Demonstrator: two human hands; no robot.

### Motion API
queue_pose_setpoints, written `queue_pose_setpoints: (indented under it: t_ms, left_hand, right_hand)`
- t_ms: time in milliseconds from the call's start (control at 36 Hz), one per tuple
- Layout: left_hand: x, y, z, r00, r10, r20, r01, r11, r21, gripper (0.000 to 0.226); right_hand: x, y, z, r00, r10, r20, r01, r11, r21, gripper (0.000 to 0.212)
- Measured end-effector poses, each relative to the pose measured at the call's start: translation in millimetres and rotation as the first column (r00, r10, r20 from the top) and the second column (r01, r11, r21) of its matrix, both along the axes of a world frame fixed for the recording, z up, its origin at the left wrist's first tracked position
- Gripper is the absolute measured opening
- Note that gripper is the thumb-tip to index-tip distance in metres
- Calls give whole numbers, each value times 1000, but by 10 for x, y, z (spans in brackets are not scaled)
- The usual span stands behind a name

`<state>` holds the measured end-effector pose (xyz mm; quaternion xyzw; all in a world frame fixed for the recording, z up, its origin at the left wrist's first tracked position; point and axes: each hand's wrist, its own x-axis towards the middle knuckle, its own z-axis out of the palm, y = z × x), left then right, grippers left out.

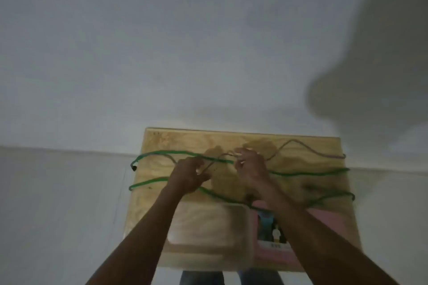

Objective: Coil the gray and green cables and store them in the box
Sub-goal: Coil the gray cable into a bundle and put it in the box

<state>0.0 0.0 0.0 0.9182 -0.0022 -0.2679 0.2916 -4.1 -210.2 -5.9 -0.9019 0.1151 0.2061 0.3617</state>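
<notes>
Fingers of both hands pinch gray cable (308, 148); green cable (301, 173) beneath.

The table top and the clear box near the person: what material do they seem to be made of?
The table top looks like unpainted plywood with a matte finish: pale yellow-brown, with swirling grain and a thin light edge at the far side. The box seems to be clear plastic with a slightly glossy finish: the wood grain shows through its floor and the corners are rounded. The picture is blurred, so neither is certain.
</notes>
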Motion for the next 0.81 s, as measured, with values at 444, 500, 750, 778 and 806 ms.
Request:
queue_pose_setpoints:
  t_ms: [444, 500, 750, 778, 806]
  left_hand:
    - [451, 293, 532, 988, -154, -4, 153, 984, -91, 30]
    - [506, 360, 701, 987, -147, 66, 151, 988, -46, 38]
    - [586, 636, 1479, 891, -125, 436, 62, 986, 154, 26]
    - [586, 654, 1575, 855, -120, 505, 50, 988, 149, 25]
    - [577, 654, 1678, 811, -104, 576, 33, 991, 133, 25]
  right_hand:
    - [279, 345, 478, 967, 125, 224, -105, 990, -97, 13]
    - [321, 315, 700, 948, 145, 284, -123, 988, -94, 12]
    - [477, 254, 1606, 791, 88, 606, -118, 993, 10, 12]
    - [471, 255, 1716, 763, 74, 642, -116, 993, 24, 12]
    - [465, 262, 1838, 732, 57, 679, -113, 993, 38, 13]
